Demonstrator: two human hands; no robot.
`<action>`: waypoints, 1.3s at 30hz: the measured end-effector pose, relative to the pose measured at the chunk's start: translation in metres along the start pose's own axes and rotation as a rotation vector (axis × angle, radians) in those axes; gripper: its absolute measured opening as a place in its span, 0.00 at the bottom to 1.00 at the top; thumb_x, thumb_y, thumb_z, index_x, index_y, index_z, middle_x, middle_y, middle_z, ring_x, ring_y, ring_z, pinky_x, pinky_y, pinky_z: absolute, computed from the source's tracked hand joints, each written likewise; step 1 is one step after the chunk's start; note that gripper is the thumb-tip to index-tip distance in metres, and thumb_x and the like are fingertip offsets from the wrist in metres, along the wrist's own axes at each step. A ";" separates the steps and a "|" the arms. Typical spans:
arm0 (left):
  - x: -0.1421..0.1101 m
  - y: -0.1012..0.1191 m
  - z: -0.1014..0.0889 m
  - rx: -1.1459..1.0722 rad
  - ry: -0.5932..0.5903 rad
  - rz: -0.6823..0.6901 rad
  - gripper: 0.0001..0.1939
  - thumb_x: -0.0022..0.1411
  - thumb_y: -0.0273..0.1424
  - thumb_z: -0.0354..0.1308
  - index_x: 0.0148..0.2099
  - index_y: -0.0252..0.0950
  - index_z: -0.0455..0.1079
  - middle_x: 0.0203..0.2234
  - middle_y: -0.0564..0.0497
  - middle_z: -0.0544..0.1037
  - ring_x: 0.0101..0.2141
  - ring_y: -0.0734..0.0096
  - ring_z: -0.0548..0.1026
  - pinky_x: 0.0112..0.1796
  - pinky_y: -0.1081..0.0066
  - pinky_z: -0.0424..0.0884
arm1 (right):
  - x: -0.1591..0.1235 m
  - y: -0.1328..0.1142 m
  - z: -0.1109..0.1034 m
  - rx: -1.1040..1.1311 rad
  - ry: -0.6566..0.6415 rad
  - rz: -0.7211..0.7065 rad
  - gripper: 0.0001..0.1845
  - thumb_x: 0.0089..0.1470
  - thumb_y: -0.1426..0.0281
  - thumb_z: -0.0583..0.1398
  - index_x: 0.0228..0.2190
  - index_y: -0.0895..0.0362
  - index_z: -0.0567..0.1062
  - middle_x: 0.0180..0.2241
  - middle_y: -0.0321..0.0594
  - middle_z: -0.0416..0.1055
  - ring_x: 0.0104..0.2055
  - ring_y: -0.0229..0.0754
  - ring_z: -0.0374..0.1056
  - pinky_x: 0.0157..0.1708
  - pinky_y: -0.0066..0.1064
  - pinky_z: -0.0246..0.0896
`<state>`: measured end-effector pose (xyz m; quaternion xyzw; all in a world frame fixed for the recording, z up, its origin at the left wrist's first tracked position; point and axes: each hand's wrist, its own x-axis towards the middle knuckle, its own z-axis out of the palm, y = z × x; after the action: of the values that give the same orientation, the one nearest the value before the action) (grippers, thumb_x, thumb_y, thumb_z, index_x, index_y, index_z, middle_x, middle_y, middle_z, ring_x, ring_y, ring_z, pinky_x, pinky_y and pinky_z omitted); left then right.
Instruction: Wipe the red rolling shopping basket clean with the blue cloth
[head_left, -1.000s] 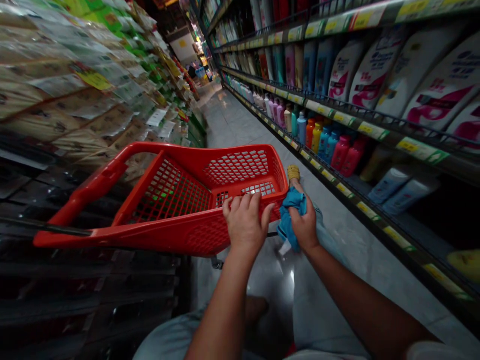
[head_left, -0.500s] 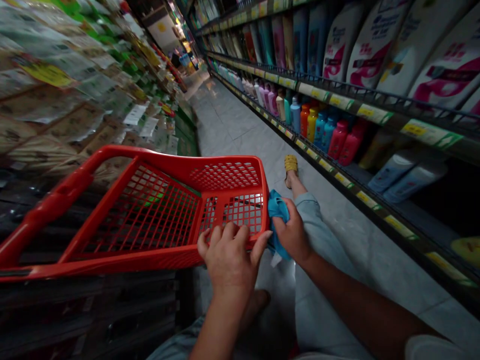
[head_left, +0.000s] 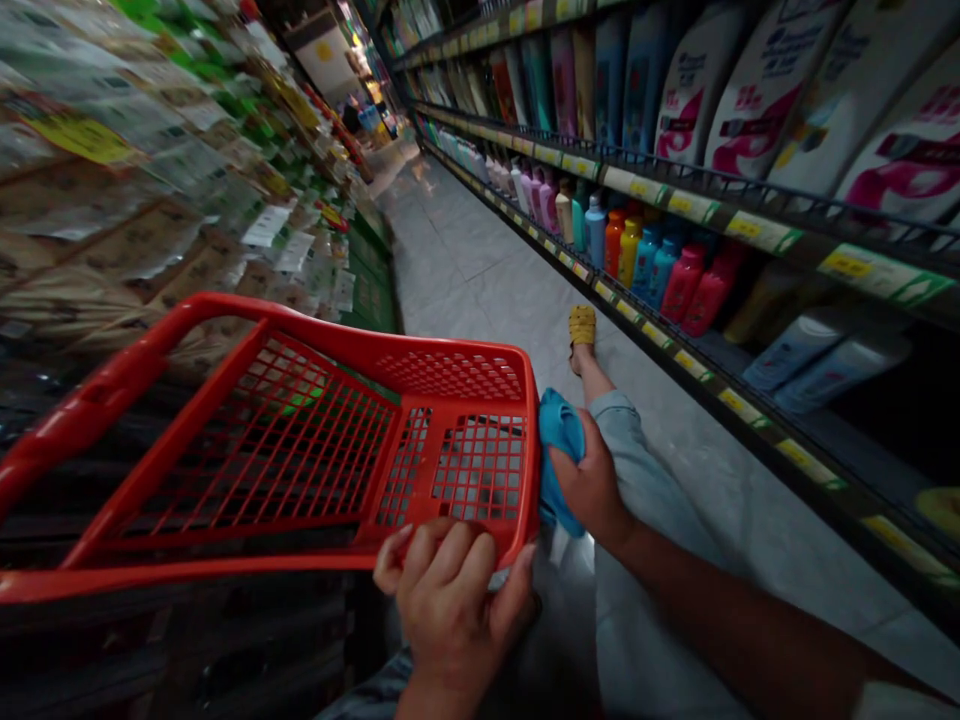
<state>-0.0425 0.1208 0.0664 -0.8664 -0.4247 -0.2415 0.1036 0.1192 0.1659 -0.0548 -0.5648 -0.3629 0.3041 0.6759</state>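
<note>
A red plastic shopping cart (head_left: 247,562) with lattice walls lies tilted across the view, with no goods visible inside. My left hand (head_left: 454,600) has its fingers curled over the near side rim, close to the corner. Bunched in my right hand (head_left: 598,492) is a blue cloth (head_left: 560,425), pressed against the outer face of the cart's end wall. That hand's thumb lies over the cloth; its other fingers are mostly hidden.
On the right runs a long shelf (head_left: 682,208) with shampoo and coloured bottles. Packaged goods (head_left: 172,200) are stacked at left. The tiled floor (head_left: 480,270) stretches ahead between them. My foot in a yellow clog (head_left: 582,326) stands beside the shelf.
The cart's near rim and my left hand on it have moved lower in view. My right hand and the cloth have shifted slightly down along the end wall.
</note>
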 end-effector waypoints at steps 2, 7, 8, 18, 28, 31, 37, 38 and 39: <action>-0.005 -0.002 -0.005 0.001 -0.011 0.016 0.15 0.67 0.38 0.59 0.28 0.42 0.65 0.22 0.55 0.74 0.33 0.61 0.71 0.48 0.54 0.55 | 0.017 -0.008 0.003 0.032 0.045 -0.020 0.17 0.51 0.70 0.59 0.45 0.52 0.71 0.44 0.42 0.74 0.49 0.46 0.71 0.56 0.40 0.64; -0.016 -0.006 -0.014 -0.007 -0.040 0.024 0.13 0.66 0.36 0.60 0.29 0.42 0.65 0.23 0.55 0.75 0.33 0.61 0.71 0.48 0.54 0.56 | -0.013 0.007 0.007 -0.022 0.088 0.268 0.15 0.48 0.68 0.57 0.41 0.53 0.71 0.37 0.41 0.76 0.43 0.48 0.72 0.55 0.48 0.67; -0.018 -0.007 -0.015 -0.002 -0.057 0.032 0.12 0.66 0.36 0.60 0.30 0.42 0.66 0.23 0.54 0.75 0.33 0.61 0.71 0.49 0.54 0.56 | -0.038 0.005 0.006 -0.040 0.068 0.294 0.16 0.48 0.68 0.58 0.41 0.53 0.72 0.38 0.41 0.76 0.45 0.49 0.72 0.55 0.48 0.67; -0.025 -0.002 -0.022 -0.056 -0.047 0.004 0.17 0.69 0.40 0.56 0.27 0.41 0.65 0.21 0.56 0.74 0.33 0.63 0.72 0.48 0.54 0.55 | -0.072 -0.020 -0.008 0.001 0.033 0.327 0.17 0.50 0.68 0.59 0.44 0.51 0.68 0.36 0.37 0.75 0.37 0.43 0.72 0.42 0.36 0.70; -0.054 -0.006 -0.046 -0.203 -0.036 0.024 0.16 0.69 0.40 0.53 0.28 0.42 0.66 0.22 0.58 0.78 0.31 0.65 0.73 0.48 0.54 0.56 | -0.052 -0.032 -0.023 0.000 0.124 0.148 0.16 0.49 0.68 0.60 0.42 0.51 0.69 0.38 0.36 0.72 0.39 0.43 0.69 0.44 0.35 0.67; -0.061 -0.011 -0.052 -0.234 -0.052 0.020 0.14 0.68 0.35 0.53 0.28 0.42 0.66 0.22 0.59 0.77 0.31 0.66 0.74 0.49 0.54 0.56 | -0.033 -0.021 -0.021 0.022 0.187 0.122 0.11 0.51 0.66 0.57 0.39 0.53 0.70 0.37 0.37 0.71 0.40 0.43 0.67 0.48 0.37 0.65; -0.073 -0.034 -0.063 -0.248 -0.132 0.009 0.11 0.62 0.26 0.52 0.27 0.41 0.66 0.20 0.57 0.75 0.32 0.65 0.74 0.50 0.53 0.58 | -0.038 -0.028 -0.024 0.059 0.048 0.244 0.08 0.54 0.65 0.57 0.38 0.52 0.71 0.32 0.34 0.71 0.34 0.42 0.66 0.42 0.34 0.67; -0.075 -0.039 -0.064 -0.238 -0.157 0.023 0.11 0.61 0.26 0.52 0.27 0.41 0.66 0.20 0.57 0.75 0.32 0.64 0.74 0.50 0.53 0.58 | -0.038 -0.035 -0.024 0.080 0.036 0.221 0.08 0.55 0.65 0.57 0.38 0.52 0.72 0.33 0.35 0.72 0.35 0.42 0.67 0.42 0.34 0.67; -0.076 -0.044 -0.066 -0.229 -0.182 0.041 0.11 0.61 0.25 0.51 0.27 0.41 0.66 0.20 0.56 0.74 0.33 0.64 0.74 0.50 0.53 0.58 | -0.036 -0.041 -0.023 0.101 0.027 0.182 0.08 0.55 0.65 0.58 0.38 0.53 0.72 0.33 0.35 0.73 0.35 0.42 0.68 0.41 0.34 0.67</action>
<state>-0.1391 0.0705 0.0837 -0.8994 -0.3842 -0.2063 -0.0298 0.1193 0.1168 -0.0222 -0.5648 -0.2854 0.3745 0.6777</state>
